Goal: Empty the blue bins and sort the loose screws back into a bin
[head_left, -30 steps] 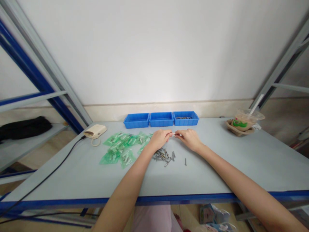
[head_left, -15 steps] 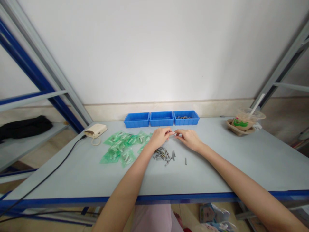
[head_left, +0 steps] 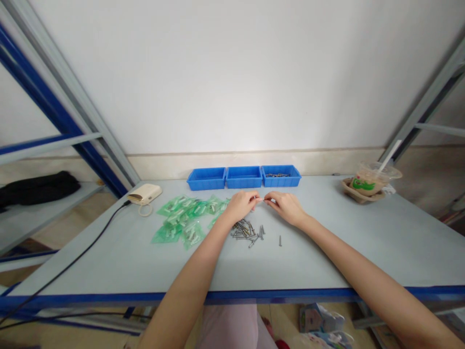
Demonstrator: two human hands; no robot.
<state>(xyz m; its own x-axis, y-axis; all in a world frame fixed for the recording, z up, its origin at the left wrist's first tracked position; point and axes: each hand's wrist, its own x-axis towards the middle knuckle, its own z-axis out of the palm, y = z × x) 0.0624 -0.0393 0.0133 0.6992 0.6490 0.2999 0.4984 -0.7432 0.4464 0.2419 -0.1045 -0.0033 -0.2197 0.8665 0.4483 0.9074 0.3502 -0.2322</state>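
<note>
My left hand (head_left: 241, 206) and my right hand (head_left: 286, 206) meet fingertip to fingertip above the table, both closed in a pinch. Between them is a thin little piece (head_left: 264, 199), pale on the left and darker on the right; it is too small to name. Just below my left hand lies a loose pile of metal screws (head_left: 245, 230), partly covered by my wrist. A single screw (head_left: 280, 241) stands apart, nearer my right forearm. Left of my left hand, green plastic bags (head_left: 181, 220) with white and metal bits inside are heaped.
Along the wall stand three blue bins: a left bin (head_left: 206, 184), a middle bin (head_left: 243, 182) and a right bin (head_left: 281, 182) with small metal pieces inside. A cream device (head_left: 145, 193) with a black cable sits left. At right, a drink cup (head_left: 365, 183) rests in a cardboard holder (head_left: 358, 196).
My right fingertips have drawn slightly away from my left ones, leaving a small gap with the thin piece between. The camera view has shifted a little; the rest is unmoved.
</note>
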